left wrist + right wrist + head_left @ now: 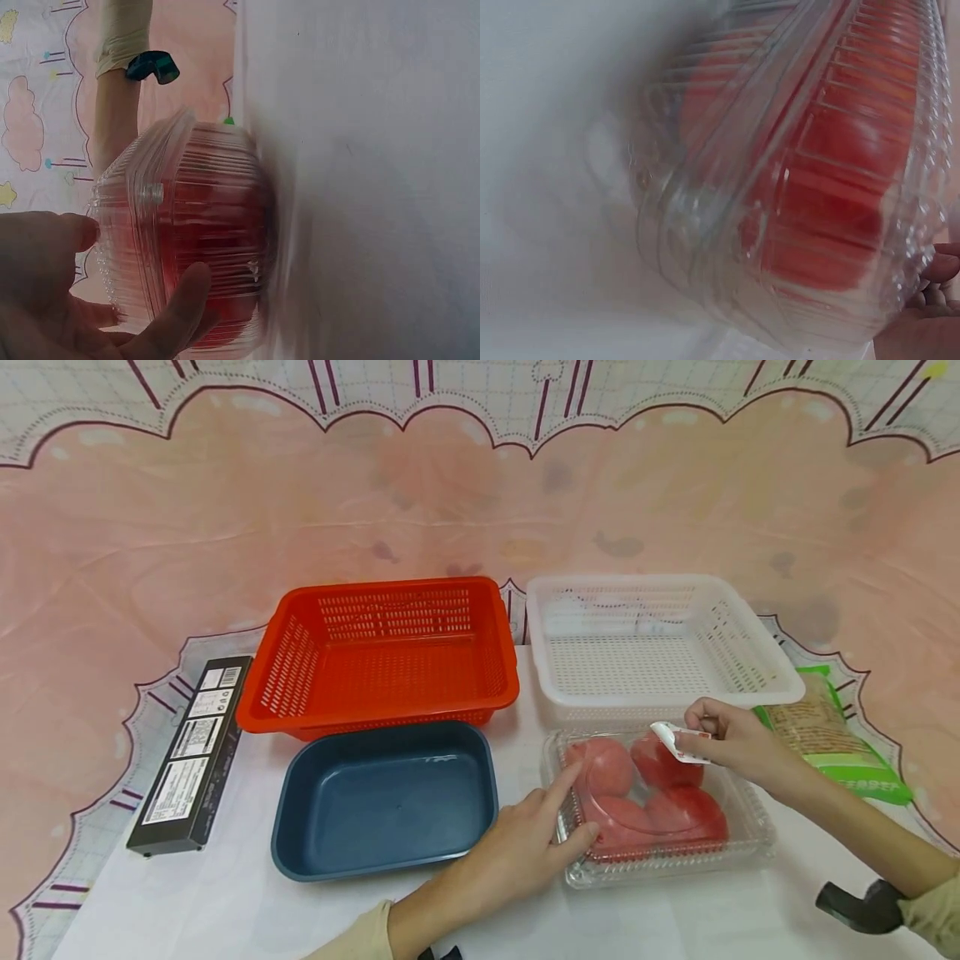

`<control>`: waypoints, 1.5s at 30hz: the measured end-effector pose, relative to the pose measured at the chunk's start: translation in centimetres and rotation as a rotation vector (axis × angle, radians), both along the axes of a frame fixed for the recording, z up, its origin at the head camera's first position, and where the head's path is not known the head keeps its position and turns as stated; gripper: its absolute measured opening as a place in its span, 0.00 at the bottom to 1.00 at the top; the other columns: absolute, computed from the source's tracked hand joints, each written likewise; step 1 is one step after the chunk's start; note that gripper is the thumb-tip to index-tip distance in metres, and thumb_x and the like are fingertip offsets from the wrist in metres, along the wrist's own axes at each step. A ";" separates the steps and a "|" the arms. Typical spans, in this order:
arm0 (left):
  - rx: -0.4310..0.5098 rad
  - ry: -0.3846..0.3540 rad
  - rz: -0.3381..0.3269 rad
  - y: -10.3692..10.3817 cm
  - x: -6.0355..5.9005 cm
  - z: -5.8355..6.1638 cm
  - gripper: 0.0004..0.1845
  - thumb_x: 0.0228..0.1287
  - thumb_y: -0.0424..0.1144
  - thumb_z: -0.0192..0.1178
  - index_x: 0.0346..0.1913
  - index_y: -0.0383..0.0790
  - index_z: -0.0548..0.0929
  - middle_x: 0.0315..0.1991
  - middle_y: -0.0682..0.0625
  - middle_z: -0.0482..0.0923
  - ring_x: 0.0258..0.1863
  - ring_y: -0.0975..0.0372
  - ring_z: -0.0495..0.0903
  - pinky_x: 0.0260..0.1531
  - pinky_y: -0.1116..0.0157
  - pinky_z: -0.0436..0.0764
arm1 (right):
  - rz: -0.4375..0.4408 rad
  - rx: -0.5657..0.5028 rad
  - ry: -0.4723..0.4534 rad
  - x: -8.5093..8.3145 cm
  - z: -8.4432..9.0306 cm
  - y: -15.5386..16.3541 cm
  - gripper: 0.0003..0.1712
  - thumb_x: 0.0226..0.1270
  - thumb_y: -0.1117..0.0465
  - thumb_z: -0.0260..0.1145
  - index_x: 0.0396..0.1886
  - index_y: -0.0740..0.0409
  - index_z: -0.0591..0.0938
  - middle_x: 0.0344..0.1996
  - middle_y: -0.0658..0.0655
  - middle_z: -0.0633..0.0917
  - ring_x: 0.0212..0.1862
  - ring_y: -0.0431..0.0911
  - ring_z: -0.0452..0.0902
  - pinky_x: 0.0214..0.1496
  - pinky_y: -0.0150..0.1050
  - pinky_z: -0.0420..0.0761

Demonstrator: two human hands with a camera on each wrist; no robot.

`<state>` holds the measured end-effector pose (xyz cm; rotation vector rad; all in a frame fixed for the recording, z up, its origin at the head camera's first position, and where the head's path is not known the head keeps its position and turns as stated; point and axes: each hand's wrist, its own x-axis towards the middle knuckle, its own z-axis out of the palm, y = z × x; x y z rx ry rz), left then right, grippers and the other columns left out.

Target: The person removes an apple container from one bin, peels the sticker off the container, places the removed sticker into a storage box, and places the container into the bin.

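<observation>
Pinching a white label between thumb and fingers, the right hand is at the 2 o'clock corner of a clear plastic box, which we take as the middle of our clock in the head view. We see the label's left end curl upward above the lid; whether the rest of it touches the plastic, we cannot tell. The left hand lies between 8 and 9 o'clock, its index finger and thumb stretched out and well apart, both touching the box. In the left wrist view, we find its digits against the lid and the ribbed side wall. Through the lid we count four round red fruits, and the box sits on a white tabletop.

Just beyond the box at 12 o'clock we have a white basket, with a green bag at 2 o'clock, past the right hand. Toward 9 o'clock we meet a dark blue tray and, farther out, a long black box lying at a slant. A red basket stands at 10 o'clock, just behind the tray.
</observation>
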<state>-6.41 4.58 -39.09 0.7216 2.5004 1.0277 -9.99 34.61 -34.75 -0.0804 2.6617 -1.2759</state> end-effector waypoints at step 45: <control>0.223 0.040 -0.058 2.4 -5.6 3.5 0.16 0.69 0.42 0.56 0.58 0.50 0.80 0.35 0.57 0.80 0.28 0.70 0.77 0.30 0.73 0.75 | 0.194 -0.027 -0.039 0.3 -0.2 -3.6 0.14 0.65 0.60 0.66 0.39 0.64 0.71 0.26 0.53 0.76 0.28 0.37 0.73 0.31 0.32 0.77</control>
